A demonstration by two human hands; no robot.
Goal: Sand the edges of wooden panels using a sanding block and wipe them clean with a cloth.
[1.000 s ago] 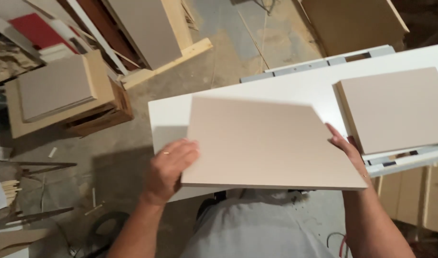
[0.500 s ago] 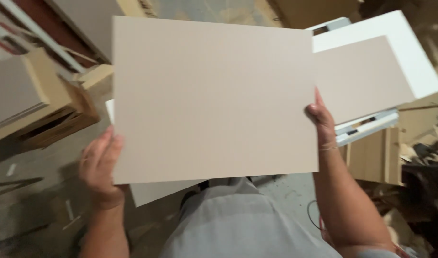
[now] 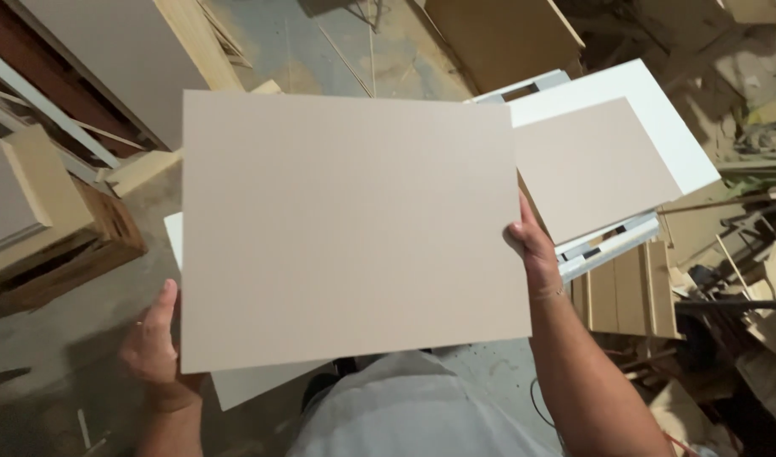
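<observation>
I hold a large beige rectangular panel [image 3: 345, 228] lifted up in front of me, its flat face toward the camera. My left hand [image 3: 153, 345] grips its lower left edge, thumb up along the side. My right hand [image 3: 529, 245] grips the right edge, fingers hidden behind the board. The panel covers most of a white tabletop [image 3: 658, 127] below it. A second, smaller beige panel [image 3: 591, 169] lies flat on that white surface to the right.
A wooden crate with a beige board on top [image 3: 41, 228] stands at the left. Boards lean at the upper left [image 3: 126, 59]. A brown panel [image 3: 506, 34] lies at the top. Wood offcuts and scrap [image 3: 726, 279] pile at the right on the concrete floor.
The panel went from lying flat on the white table to being raised and tilted up in front of me. Both hands kept hold of its side edges.
</observation>
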